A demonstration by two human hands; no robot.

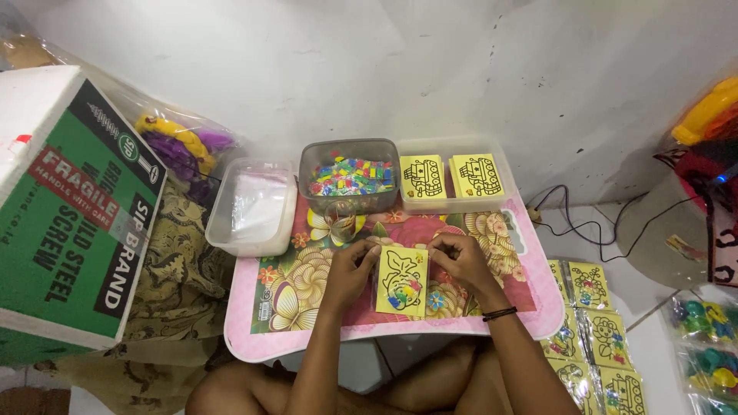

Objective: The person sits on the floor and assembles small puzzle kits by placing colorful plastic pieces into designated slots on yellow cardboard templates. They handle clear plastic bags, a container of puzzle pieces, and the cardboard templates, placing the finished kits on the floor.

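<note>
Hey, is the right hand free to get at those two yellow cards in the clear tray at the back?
Probably not yet: the right hand is pinching the yellow fish card. Otherwise nothing blocks the way to the yellow cards.

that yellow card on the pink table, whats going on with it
A person sitting on the floor holds a yellow picture card with both hands, left hand and right hand, over a small pink flowered table. Behind it stand a tub of coloured pieces, a tray of more yellow cards and an empty-looking clear container. Bagged cards lie on the floor.
</note>
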